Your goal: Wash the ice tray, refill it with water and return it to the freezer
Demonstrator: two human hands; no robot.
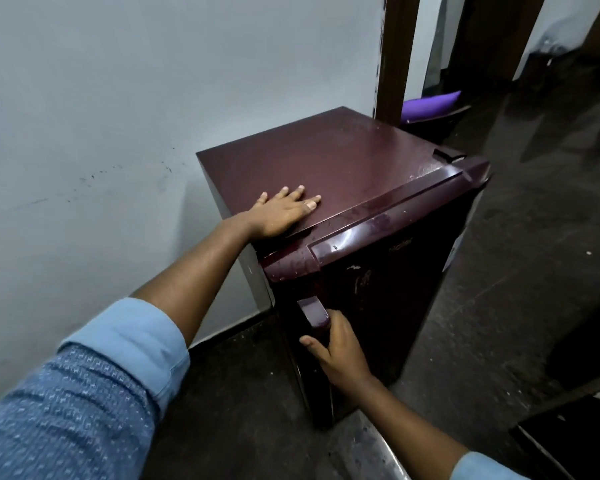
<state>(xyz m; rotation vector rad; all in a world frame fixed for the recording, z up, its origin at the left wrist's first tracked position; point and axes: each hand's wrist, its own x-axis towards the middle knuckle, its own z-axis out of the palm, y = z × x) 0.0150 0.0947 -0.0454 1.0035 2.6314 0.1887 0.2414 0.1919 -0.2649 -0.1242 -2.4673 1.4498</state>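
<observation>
A small maroon fridge (340,161) stands against the pale wall, its door closed. My left hand (281,213) lies flat on the near left corner of the fridge top, fingers spread. My right hand (336,351) is wrapped around the maroon door handle (314,311) at the left edge of the door. No ice tray is in view.
A pale wall (118,116) runs along the left. A dark wooden door frame (395,53) rises behind the fridge, with a purple object (430,103) beyond it. The floor (534,237) is dark stone. A dark object (575,434) sits at the lower right.
</observation>
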